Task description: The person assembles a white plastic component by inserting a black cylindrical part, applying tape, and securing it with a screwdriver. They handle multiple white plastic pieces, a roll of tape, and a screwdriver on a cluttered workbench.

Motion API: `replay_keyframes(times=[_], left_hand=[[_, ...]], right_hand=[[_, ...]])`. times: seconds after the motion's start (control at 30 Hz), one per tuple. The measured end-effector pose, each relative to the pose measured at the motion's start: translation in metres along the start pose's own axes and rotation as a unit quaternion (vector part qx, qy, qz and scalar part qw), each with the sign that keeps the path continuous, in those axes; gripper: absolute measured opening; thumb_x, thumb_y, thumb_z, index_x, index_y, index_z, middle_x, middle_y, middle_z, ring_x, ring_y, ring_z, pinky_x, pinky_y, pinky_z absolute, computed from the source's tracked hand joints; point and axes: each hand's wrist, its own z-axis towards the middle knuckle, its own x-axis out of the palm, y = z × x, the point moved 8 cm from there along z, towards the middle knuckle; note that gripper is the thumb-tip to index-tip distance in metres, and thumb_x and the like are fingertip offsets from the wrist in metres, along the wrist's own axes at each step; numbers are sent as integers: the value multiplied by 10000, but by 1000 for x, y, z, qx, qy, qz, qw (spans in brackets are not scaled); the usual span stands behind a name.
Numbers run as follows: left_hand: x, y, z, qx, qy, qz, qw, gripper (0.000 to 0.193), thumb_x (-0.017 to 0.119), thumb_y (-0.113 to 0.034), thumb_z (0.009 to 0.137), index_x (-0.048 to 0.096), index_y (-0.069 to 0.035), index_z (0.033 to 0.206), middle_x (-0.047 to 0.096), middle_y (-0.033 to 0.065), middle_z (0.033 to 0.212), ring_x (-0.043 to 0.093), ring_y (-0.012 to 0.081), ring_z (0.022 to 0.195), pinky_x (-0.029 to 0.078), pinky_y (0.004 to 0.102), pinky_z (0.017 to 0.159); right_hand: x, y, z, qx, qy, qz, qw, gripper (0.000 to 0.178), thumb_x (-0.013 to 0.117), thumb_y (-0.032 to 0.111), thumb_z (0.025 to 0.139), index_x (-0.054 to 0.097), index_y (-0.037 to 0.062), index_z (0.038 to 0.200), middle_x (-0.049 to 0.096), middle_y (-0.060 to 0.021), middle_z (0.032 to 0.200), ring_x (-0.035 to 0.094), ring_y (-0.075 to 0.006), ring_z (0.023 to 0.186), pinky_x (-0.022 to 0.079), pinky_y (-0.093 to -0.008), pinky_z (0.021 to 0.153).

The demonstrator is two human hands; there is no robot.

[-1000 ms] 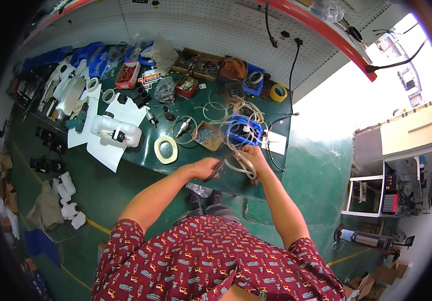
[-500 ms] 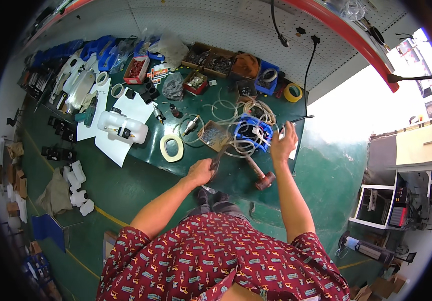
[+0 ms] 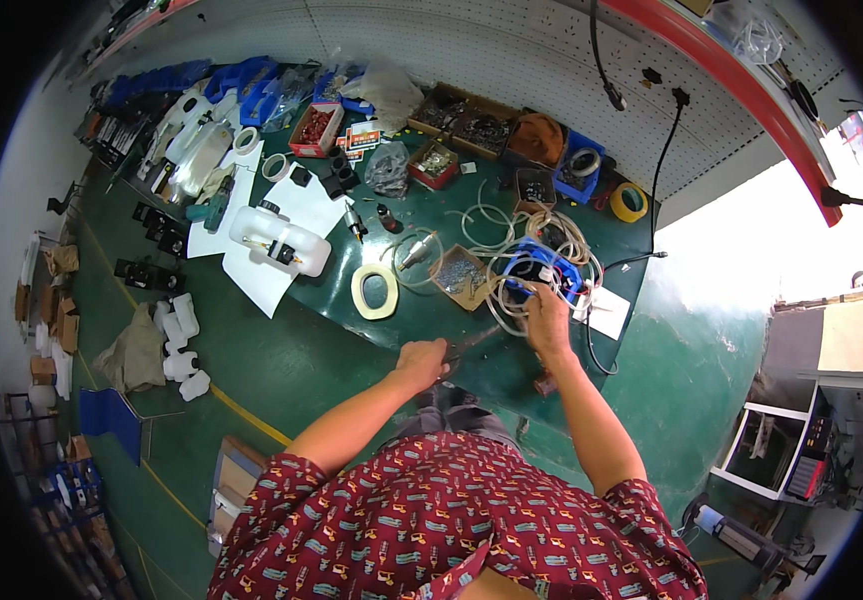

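Observation:
My left hand (image 3: 423, 366) is closed around a dark, long hand tool (image 3: 454, 353) beyond the table's front edge; blur hides its exact kind. My right hand (image 3: 548, 322) reaches over the front of a blue bin (image 3: 523, 262), fingers drawn together on clear tubing (image 3: 496, 300). Loops of this tubing drape across the bin and lie coiled behind it. Under my right wrist lies a hammer, its brown head (image 3: 546, 384) partly covered by the arm. Left of the bin sits an open cardboard box (image 3: 463, 280) of small metal parts.
A cream ring (image 3: 375, 291) and a white plastic tank (image 3: 281, 240) on paper lie left on the green table. Behind stand small-parts boxes (image 3: 434, 163) and a yellow tape roll (image 3: 629, 202). A white card (image 3: 608, 313) and black cable (image 3: 591, 345) lie right.
My right hand has come left and nearer, from beside the blue bin onto the tubing, and its fingers have closed. The left hand keeps its tool, now turned to point more rightward. The view has shifted.

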Motion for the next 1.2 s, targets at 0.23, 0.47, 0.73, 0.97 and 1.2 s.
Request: replay_keyframes(times=[0.23,0.47,0.73,0.97,1.2], left_hand=[[4,0,37,35,-19,7,999,434,863,-266,795,628,-64,1099,726,169,1073,697,386,1067,563,500,852],[3,21,42,121,-41,29,991,389,812,-236,824,641,-79,1135,718,165,1046,675,416,1053,552,518,883],[-64,-65,8,-97,66,-749,652,419,586,-408,1099,687,-16,1208,713,46,971,679,131,822,583,286,781],[-60,-40,-12,10,87,-671,736,257,615,-297,1096,677,-49,1119,676,-2,881,647,97,745,537,239,681],[-90,15,4,98,143,-521,836,245,586,-290,1105,650,-63,1038,641,-18,852,575,71,745,472,237,665]], right_hand=[[-7,2,-19,144,64,229,961,252,515,47,948,716,-26,1081,577,-10,717,489,-100,616,384,-253,569],[4,1,-45,235,85,348,903,230,516,60,961,716,-12,1050,536,11,705,422,-66,565,305,-226,502],[16,-7,-51,85,61,203,974,243,511,51,957,729,-25,1034,569,1,697,495,-88,623,395,-266,573],[46,12,-46,102,77,207,970,252,525,38,963,732,-16,1096,612,-37,715,555,-122,646,443,-274,599],[79,116,-22,-51,140,132,980,559,724,8,860,618,29,1409,717,-115,990,675,-179,898,552,-311,820]])
